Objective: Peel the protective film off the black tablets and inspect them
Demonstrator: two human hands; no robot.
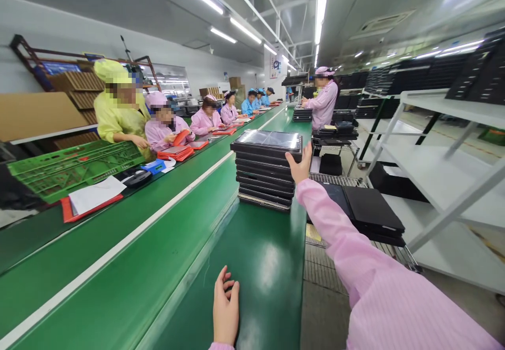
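Note:
A stack of several black trays (pixel 263 176) stands on the green bench top ahead of me, and a glossy flat panel (pixel 272 139) lies in the uppermost one. My right hand (pixel 300 165) reaches out to the near right corner of the top trays. Its thumb rests at their front edge and its fingers stretch up along the right side, spread and not wrapped around them. Nearer to me, my left hand (pixel 226 308) hovers over the bench, fingers loosely bent and thumb apart, holding nothing.
Left of the bench runs a green conveyor belt (pixel 158 245) with seated co-workers beyond it. A green crate (pixel 74 168) stands at the far left. To my right are a wire rack (pixel 323 266) with black trays (pixel 374 210) and white shelving (pixel 442 155). Another co-worker (pixel 323 102) stands farther along.

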